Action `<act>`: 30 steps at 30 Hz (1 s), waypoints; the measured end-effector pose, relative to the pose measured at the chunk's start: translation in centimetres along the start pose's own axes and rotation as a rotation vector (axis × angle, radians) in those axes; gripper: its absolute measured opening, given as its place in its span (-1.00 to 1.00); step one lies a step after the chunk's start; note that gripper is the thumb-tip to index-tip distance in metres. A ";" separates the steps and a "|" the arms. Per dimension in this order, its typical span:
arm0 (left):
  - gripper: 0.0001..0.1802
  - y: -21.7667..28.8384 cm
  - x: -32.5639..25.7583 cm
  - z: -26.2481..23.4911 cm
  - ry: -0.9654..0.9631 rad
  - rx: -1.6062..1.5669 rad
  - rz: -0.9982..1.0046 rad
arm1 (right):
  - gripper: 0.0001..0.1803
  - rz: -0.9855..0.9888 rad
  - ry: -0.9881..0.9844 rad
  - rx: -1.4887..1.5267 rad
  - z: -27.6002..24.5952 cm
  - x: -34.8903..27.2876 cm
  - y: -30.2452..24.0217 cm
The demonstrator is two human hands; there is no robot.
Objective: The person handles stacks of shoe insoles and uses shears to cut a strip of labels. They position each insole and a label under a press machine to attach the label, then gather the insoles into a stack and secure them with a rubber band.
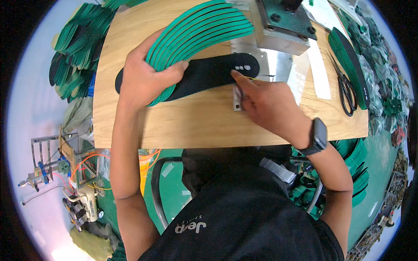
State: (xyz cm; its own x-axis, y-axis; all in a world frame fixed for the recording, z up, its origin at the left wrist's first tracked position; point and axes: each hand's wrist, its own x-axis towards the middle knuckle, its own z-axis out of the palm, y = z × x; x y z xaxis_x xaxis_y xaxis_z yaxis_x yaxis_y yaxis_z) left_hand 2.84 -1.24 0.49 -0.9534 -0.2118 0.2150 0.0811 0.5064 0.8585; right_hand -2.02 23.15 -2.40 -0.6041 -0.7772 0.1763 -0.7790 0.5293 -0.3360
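A fanned stack of green insoles [196, 35] with dark edges rises from my left hand [152, 80], whose fingers and thumb are wrapped round its lower end. Beneath it a single black insole [202, 74] lies across the wooden table, its right end over a metal plate [278, 65]. Small pale marks show near that end. My right hand [270, 102] has its index fingertip on the insole's near edge, the other fingers curled in; it looks closed on that edge, though the thumb side is blurred. A dark watch sits on the right wrist.
A heavy metal press block [283, 30] stands at the table's far side. To the right lie a white strip [319, 69], black scissors [347, 91] and another insole stack [350, 69]. More green insoles [80, 48] are piled beyond the left edge. A compressor-like machine [89, 202] stands lower left.
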 end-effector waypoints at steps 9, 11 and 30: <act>-0.57 -0.5 0.0 -0.1 0.102 0.005 0.021 | -0.66 0.172 0.240 -0.003 -2.9 -5.8 2.8; -0.59 -0.1 0.3 0.1 0.105 0.028 -0.002 | -0.68 0.249 0.195 -0.049 -3.3 -6.9 4.0; -0.71 1.1 3.7 3.4 0.162 -0.084 0.058 | -0.93 0.257 0.440 0.125 -3.5 -9.8 5.4</act>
State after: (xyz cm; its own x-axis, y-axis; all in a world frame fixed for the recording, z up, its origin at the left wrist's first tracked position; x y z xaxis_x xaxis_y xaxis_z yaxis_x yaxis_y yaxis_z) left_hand -1.58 1.38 0.65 -0.8874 -0.3197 0.3322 0.1653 0.4520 0.8766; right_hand -0.86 34.77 -2.70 -0.8074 -0.3966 0.4367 -0.5866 0.6186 -0.5227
